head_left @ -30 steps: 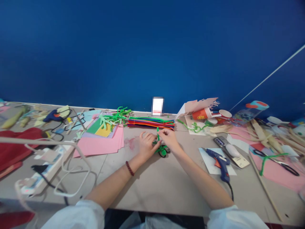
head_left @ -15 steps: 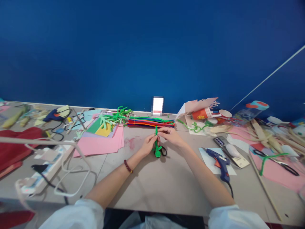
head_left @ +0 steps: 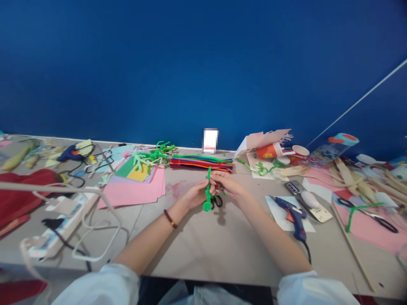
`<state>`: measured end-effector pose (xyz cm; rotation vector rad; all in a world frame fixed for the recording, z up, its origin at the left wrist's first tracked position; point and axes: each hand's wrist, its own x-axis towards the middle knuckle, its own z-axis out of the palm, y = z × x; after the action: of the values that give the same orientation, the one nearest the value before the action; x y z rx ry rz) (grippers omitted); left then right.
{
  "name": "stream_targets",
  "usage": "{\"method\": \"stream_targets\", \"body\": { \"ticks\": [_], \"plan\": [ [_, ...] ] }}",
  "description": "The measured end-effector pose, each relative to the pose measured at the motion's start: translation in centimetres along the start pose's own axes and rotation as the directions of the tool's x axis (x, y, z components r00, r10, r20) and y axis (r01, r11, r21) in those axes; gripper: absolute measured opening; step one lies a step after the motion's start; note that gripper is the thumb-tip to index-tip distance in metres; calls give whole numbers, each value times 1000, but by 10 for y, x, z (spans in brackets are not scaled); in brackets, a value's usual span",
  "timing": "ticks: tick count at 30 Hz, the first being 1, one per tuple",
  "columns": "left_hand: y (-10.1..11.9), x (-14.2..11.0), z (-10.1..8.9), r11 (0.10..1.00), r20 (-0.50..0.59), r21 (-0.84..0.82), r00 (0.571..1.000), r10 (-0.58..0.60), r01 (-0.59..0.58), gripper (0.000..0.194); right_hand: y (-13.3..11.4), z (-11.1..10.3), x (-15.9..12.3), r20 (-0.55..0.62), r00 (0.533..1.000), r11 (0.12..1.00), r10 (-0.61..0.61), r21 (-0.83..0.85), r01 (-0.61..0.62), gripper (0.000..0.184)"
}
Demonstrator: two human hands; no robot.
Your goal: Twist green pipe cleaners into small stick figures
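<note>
Between my fingertips stands a bright green pipe-cleaner figure (head_left: pixel 207 205), with a thin stem above and a rounded coil at its lower end. My left hand (head_left: pixel 197 192) pinches the figure's stem from the left. From the right, my right hand (head_left: pixel 225 182) closes thumb and fingers on the same stem; a short green end pokes out below those fingers. Just behind and below the figure lie scissors, of which the black handle loops (head_left: pixel 217 201) show. Beyond my hands a bundle of coloured pipe cleaners (head_left: pixel 201 163) lies across the table.
At left are pink paper sheets (head_left: pixel 130 192), a pile of green pipe-cleaner pieces (head_left: pixel 162 149) and a white power strip (head_left: pixel 63 226) with cables. At right lie a blue glue gun (head_left: pixel 295 217), a phone (head_left: pixel 308 202), a wooden stick (head_left: pixel 352 248) and red paper cups (head_left: pixel 269 151).
The green figure has turned in my fingers, and its coiled lower end has shifted slightly left. My right fingers sit slightly lower and curl more around the stem.
</note>
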<state>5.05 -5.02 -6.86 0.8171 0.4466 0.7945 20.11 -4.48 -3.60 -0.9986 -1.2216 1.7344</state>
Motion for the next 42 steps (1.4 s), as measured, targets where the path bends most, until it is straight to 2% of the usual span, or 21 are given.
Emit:
{"method": "stream_targets", "body": {
  "ticks": [3, 6, 10, 13, 16, 18, 20, 22, 25, 28, 31, 35, 38, 40, 42],
  "plan": [
    [-5, 5, 0, 994, -162, 34, 981, 109, -104, 24, -4, 1, 0, -133, 990, 998, -41, -46, 35, 34],
    [-6, 7, 1, 977, -283, 141, 940, 193, -159, 23, -6, 3, 0, -278, 949, 983, -147, -150, 108, 29],
    [-5, 6, 2, 945, -338, 262, 898, 280, -196, 16, -3, 8, -1, -342, 895, 934, -286, -310, 180, 21],
    [-4, 5, 1, 954, -344, 250, 906, 248, -166, 17, -1, 11, -1, -346, 880, 906, -327, -378, 188, 20],
    [-4, 5, -3, 975, -287, 189, 942, 172, -120, 24, -6, 9, -4, -266, 911, 902, -315, -383, 200, 23],
    [-4, 4, -5, 983, -206, 158, 970, 128, -96, 28, -13, 4, -8, -160, 950, 914, -267, -354, 198, 25],
    [-3, 3, -6, 987, -122, 149, 989, 84, -66, 30, -22, -3, -12, 0, 981, 924, -192, -338, 181, 26],
    [-3, 2, -6, 987, -54, 156, 998, 39, -30, 32, -28, -11, -15, 137, 983, 925, -121, -345, 162, 27],
    [-3, -1, -7, 986, 42, 165, 999, -25, 18, 34, -31, -18, -17, 255, 966, 944, -34, -308, 115, 29],
    [-4, -4, -8, 991, 134, 123, 988, -71, 55, 35, -27, -16, -17, 312, 950, 966, 22, -250, 59, 30],
    [-6, -7, -11, 994, 175, 60, 979, -103, 93, 37, -21, -9, -17, 339, 939, 985, 54, -173, 6, 30],
    [-6, -5, -14, 992, 146, 62, 982, -117, 109, 38, -17, -7, -15, 280, 959, 986, 40, -164, 7, 29],
    [-5, 1, -15, 988, 30, 118, 994, -106, 102, 41, -15, -12, -10, 156, 988, 973, 2, -226, 34, 31],
    [-4, 5, -13, 976, -96, 208, 995, -38, 57, 39, -12, -14, -5, 34, 998, 949, -52, -308, 60, 31],
    [-5, 7, -10, 947, -209, 322, 974, 93, -22, 36, -9, -15, -1, -77, 987, 912, -138, -399, 96, 28]
  ]
}}
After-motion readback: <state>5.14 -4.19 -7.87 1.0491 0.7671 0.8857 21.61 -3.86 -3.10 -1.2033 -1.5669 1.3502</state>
